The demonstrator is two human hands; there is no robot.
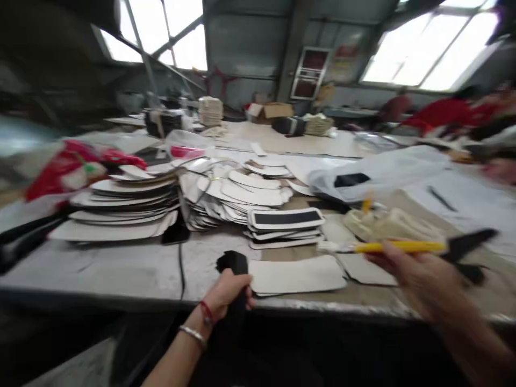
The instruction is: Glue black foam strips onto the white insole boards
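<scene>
My left hand, with a red cord and a silver bangle at the wrist, is closed on a bundle of black strips at the table's front edge. Its fingertips are at the left end of a white curved panel lying flat. To the right, my right hand grips a yellow-handled brush, held level with its pale tip pointing left. Behind the white panel is a short stack of white pieces, the top one carrying a black strip.
Piles of white curved panels cover the left and middle of the table. A clear plastic bag and a cream-coloured bundle lie at right. Farther back stands an open cardboard box. A red bag sits far left.
</scene>
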